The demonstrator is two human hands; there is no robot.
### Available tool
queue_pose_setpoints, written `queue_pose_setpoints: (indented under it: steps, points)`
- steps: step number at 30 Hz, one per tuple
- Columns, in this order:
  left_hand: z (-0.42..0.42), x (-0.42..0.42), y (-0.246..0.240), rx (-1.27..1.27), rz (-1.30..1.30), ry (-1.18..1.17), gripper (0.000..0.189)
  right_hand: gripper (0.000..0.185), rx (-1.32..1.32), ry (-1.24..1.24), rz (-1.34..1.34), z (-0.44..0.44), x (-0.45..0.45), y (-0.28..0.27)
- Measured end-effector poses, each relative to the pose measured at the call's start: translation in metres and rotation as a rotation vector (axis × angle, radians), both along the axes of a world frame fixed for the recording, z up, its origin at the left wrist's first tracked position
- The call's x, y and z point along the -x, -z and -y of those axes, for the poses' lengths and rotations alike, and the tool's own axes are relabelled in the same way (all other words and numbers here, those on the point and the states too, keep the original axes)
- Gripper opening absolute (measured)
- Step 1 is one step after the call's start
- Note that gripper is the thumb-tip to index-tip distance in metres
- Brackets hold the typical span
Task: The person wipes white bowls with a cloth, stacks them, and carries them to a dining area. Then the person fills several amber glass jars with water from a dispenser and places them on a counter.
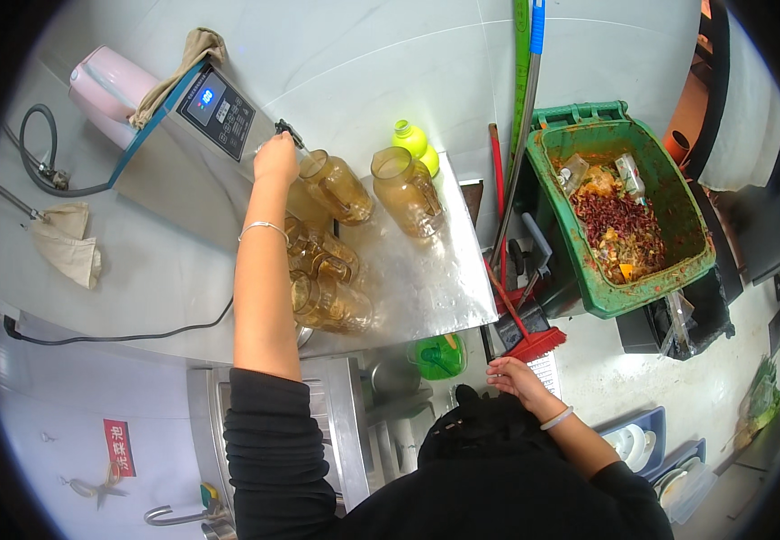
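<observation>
My left hand, with a bracelet on its wrist, grips the black-handled tap on the front of a steel water boiler with a lit display. Under the tap's spout stands an amber pitcher, its mouth close to the spout. To its right another amber pitcher stands on the steel counter. Several more amber pitchers stand nearer me, partly behind my left forearm. My right hand, with a bangle, is held low near my body, its fingers bent and no object visible in them.
Two yellow-green bottles stand behind the pitchers. Right of the counter are a red broom, long poles and a green waste bin holding food scraps. A pink kettle is beyond the boiler. Blue crates of dishes stand lower right.
</observation>
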State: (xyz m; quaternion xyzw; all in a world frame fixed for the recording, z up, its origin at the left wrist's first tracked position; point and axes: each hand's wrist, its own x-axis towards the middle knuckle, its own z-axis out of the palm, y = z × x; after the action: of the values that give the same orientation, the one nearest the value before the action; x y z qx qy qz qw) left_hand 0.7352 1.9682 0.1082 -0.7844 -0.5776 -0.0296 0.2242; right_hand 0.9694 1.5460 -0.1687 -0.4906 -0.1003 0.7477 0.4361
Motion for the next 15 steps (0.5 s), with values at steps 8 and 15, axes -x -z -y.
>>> queue_pose_setpoints:
  steps: [8,15]
  points:
    - [0.0002,0.0015,0.0003,-0.010,0.002,-0.012,0.028,0.018,-0.011,-0.039,-0.006,0.0003,0.0054,-0.0009]
    - [0.0009,-0.0024,-0.0002,0.002,0.014,-0.012,0.027,0.020,-0.008,-0.015,0.015,0.0001,0.0038,-0.0007]
